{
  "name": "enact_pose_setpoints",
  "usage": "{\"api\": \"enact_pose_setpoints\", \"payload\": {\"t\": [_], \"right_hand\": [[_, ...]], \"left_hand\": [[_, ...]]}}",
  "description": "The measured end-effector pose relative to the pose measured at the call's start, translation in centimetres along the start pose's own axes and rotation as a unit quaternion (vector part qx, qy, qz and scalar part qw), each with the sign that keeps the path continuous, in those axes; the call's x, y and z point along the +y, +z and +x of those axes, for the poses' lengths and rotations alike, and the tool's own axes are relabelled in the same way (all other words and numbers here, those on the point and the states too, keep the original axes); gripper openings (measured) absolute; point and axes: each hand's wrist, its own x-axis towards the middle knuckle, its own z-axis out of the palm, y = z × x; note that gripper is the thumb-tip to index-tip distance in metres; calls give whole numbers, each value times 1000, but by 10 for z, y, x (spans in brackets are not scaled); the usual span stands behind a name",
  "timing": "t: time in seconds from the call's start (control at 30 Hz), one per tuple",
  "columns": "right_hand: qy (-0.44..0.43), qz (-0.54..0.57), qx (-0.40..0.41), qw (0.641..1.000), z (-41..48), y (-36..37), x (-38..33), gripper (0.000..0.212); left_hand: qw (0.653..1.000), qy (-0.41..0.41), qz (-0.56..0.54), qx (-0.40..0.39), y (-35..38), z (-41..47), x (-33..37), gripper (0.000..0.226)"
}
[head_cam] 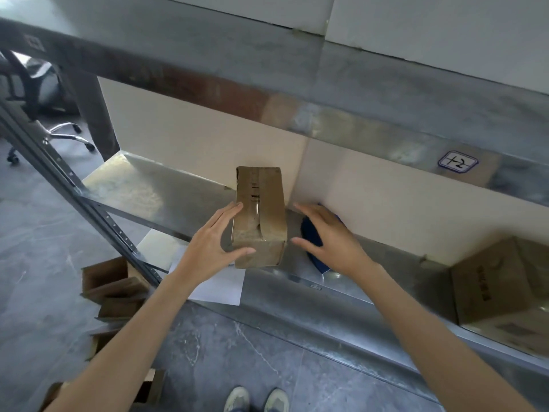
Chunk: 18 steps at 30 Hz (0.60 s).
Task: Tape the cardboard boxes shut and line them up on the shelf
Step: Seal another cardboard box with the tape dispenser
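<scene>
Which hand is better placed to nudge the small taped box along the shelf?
Left hand: its fingertips and thumb touch the box on its left side. The right hand is apart from it, over a blue object.

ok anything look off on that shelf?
Two things. The tape on top of the small box looks wrinkled and split near the front end. A blue object lies on the shelf beneath the right hand, likely in the row's way.
</scene>
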Motion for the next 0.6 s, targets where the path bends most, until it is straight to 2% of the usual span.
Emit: {"api": "enact_pose_setpoints", "payload": {"t": [0.17, 0.3, 0.4, 0.6], "right_hand": [[-39, 28, -31, 998, 19, 25, -25, 82], [-47, 59, 31, 997, 27, 43, -19, 70], [-57, 63, 54, 995, 28, 47, -15, 62], [-51, 62, 65, 995, 27, 48, -19, 67]], "left_hand": [[1000, 8, 3, -13, 0, 2, -5, 93], [999, 26, 20, 2, -2, 4, -7, 76], [999, 34, 18, 5, -1, 3, -9, 73], [999, 30, 4, 34, 3, 2, -2, 73]]}}
